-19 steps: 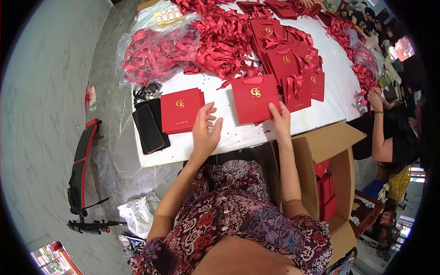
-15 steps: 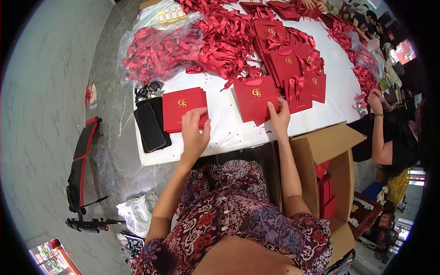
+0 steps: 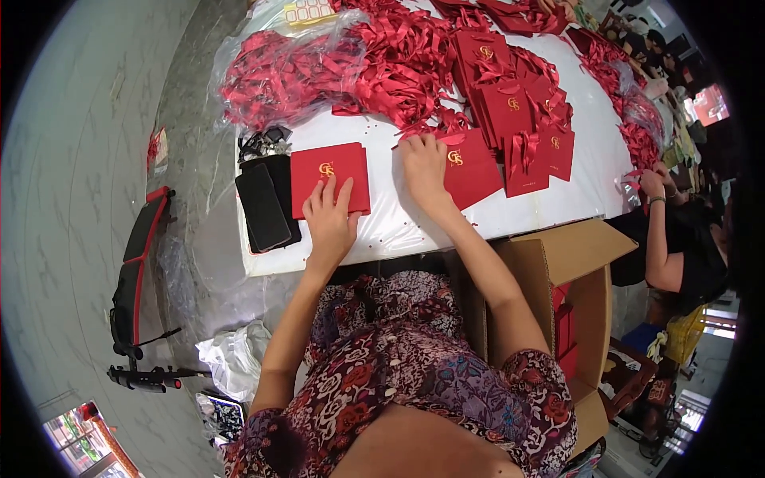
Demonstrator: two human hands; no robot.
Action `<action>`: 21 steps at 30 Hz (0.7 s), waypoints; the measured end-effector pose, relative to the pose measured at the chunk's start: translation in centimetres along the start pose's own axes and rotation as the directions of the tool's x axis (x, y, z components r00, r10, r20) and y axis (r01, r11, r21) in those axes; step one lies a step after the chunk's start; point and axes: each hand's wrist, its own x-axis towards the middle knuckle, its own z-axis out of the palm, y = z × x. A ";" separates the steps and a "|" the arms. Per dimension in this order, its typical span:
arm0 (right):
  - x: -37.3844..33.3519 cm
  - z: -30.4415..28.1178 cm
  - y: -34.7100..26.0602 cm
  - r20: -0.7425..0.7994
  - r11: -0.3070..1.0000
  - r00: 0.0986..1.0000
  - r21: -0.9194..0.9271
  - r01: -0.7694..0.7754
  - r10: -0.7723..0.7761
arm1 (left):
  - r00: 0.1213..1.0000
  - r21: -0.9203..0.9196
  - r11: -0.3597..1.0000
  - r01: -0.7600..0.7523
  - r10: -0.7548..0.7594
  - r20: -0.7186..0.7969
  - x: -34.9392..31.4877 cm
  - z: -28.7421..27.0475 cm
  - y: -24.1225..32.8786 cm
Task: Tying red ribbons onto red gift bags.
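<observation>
A stack of flat red paper bags [image 3: 311, 171] with gold lettering lies at the table's near left. On its lower part rests my left hand [image 3: 328, 223], fingers spread and touching the top bag. To the right lies a red paper bag [image 3: 476, 177] with a ribbon handle, tilted on the table. My right hand [image 3: 425, 174] covers its left side, fingers curled over the upper left corner by the ribbon; the fingertips are partly hidden. Behind it are more red bags [image 3: 510, 115] with ribbon handles, piled and overlapping.
Bundles of red ribbon [image 3: 291, 84], partly in clear plastic, fill the back left. A black phone [image 3: 261, 205] lies left of the stack. An open cardboard box [image 3: 586, 239] holding red bags stands at my right. Another person [image 3: 669, 231] works at the far right.
My right hand has moved left and up from the bag's lower right corner to its upper left. My left hand has shifted onto the stack's front, fingers spreading.
</observation>
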 end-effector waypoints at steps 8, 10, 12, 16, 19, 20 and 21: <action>1.5 3.4 1.4 0.159 0.992 0.987 -0.117 0.055 -0.036 | 0.995 -0.124 0.992 -0.026 0.037 0.090 -0.7 -3.0 2.5; 1.4 3.4 1.4 0.164 0.992 0.986 -0.109 0.059 -0.040 | 0.997 -0.165 0.986 -0.020 0.031 0.066 0.2 -2.8 1.7; 1.4 3.3 1.5 0.097 0.996 0.993 -0.051 0.075 -0.070 | 1.000 -0.230 0.973 0.019 -0.019 0.004 1.6 -2.1 0.3; 1.3 1.2 1.0 0.003 0.990 0.995 0.095 0.104 -0.104 | 0.999 0.002 0.999 -0.034 0.034 0.038 4.1 -1.1 -1.8; 1.0 -3.2 -0.2 0.037 0.944 0.997 0.327 0.051 -0.066 | 0.991 -0.014 0.999 -0.033 0.034 0.126 4.8 -0.7 -2.8; 0.8 -4.8 -0.4 0.053 0.885 0.998 0.465 0.010 -0.038 | 0.984 -0.038 0.999 -0.029 0.035 0.177 5.2 -0.8 -2.6; 0.5 -6.1 -0.7 0.073 0.803 0.997 0.596 -0.031 -0.015 | 0.983 -0.039 0.999 -0.028 0.035 0.179 5.4 -0.9 -2.5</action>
